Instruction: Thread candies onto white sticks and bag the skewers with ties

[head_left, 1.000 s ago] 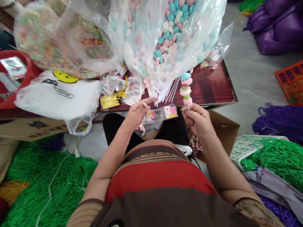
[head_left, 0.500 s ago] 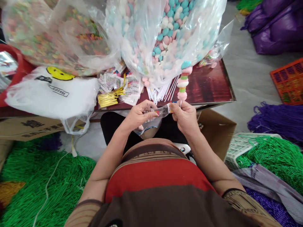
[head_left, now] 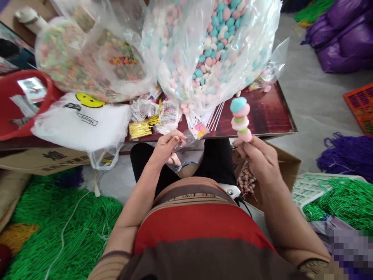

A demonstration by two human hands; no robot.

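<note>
Pinching the candy skewer (head_left: 240, 119) upright, right hand (head_left: 260, 157) raised, left hand (head_left: 169, 144) gripping clear wrapper (head_left: 192, 136).

The right hand (head_left: 260, 157) holds the skewer (head_left: 241, 118) upright, its blue sweet on top, just off the bench's (head_left: 262, 111) front edge, near the right corner. The left hand (head_left: 168, 147) pinches the wrapper (head_left: 194, 134), whose printed end reaches the front edge. Along that edge, from the left, lie the white bag (head_left: 78, 122), hanging partly over; the gold ties (head_left: 141, 129); the packets (head_left: 169, 116); and the sticks (head_left: 214, 116). Behind them sit the gummy bag (head_left: 87, 62) and, to its right, the marshmallow bag (head_left: 210, 54). The red basin (head_left: 54, 87) is at the left end. Below the front edge, the carton (head_left: 287, 161) stands open beside the person's leg.
</note>
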